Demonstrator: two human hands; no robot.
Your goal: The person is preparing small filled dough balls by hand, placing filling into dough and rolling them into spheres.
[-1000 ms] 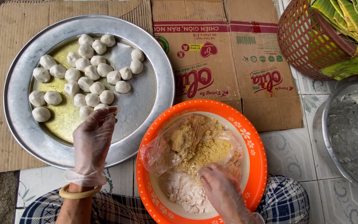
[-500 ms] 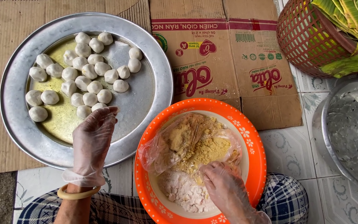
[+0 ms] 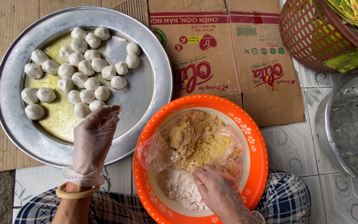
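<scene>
My left hand (image 3: 93,141), in a thin clear plastic glove, hovers over the near rim of a round metal tray (image 3: 154,83), fingers loosely curled and holding nothing. The tray holds several white dough balls (image 3: 79,79) sitting in a film of yellowish oil (image 3: 59,116). My right hand (image 3: 214,186), also gloved, presses into the yellow-brown crumbly filling (image 3: 206,149) inside a clear plastic bag (image 3: 162,145). The bag lies in an orange bowl (image 3: 255,166), with white dough or flour (image 3: 181,186) beside my fingers.
Flattened cardboard (image 3: 237,62) lies under the tray and behind the bowl. A red woven basket (image 3: 311,33) with green leaves (image 3: 353,16) stands at the top right. A perforated metal steamer pan (image 3: 353,124) sits at the right on the tiled floor (image 3: 291,145).
My right hand has shifted slightly within the filling in the bowl. My left hand stays almost still over the tray's near rim.
</scene>
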